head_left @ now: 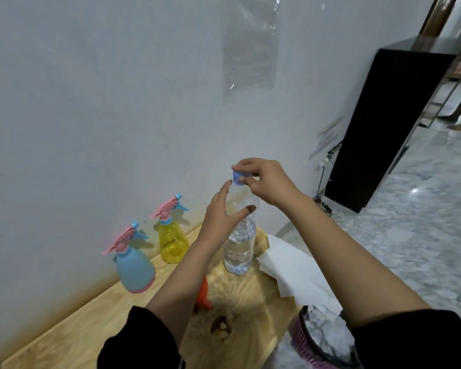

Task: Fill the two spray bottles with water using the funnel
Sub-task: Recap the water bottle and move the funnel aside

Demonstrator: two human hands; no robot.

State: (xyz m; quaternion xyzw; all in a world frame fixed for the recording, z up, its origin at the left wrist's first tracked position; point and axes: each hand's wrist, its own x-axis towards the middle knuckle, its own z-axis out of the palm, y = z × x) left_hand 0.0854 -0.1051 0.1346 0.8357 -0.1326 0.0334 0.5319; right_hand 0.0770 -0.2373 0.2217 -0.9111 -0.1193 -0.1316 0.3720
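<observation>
Water bottle: a clear plastic water bottle [238,249] is standing upright on the far right part of the light wooden bench [77,323], its long axis vertical and its neck pointing up; it is holding water to about half its height.
Cap: a blue screw cap [237,178] is sitting on the neck.
Left grip: the left grip [218,217] is clasping the bottle's shoulder, thumb lying across the front and fingers reaching up along the left side.
Right grip: the right grip [266,179] is coming from above and pinching the cap between thumb and fingertips.
Blue sprayer: a pale blue bell-shaped spray bottle with a pink trigger head [135,267] is standing upright by the wall, left of the water bottle, its nozzle pointing away along the wall.
Yellow sprayer: a see-through yellow spray bottle with a pink trigger head [172,243] is standing upright just beyond the blue one, its nozzle facing the same way.
Funnel: an orange plastic funnel [203,296] is lying on the bench, mostly hidden by the left forearm; its direction cannot be told.
Paper: a white paper sheet [290,267] is hanging over the bench's right edge.
Basket: a pink mesh basket lined with clear plastic [304,339] is standing on the floor just beside the bench.
</observation>
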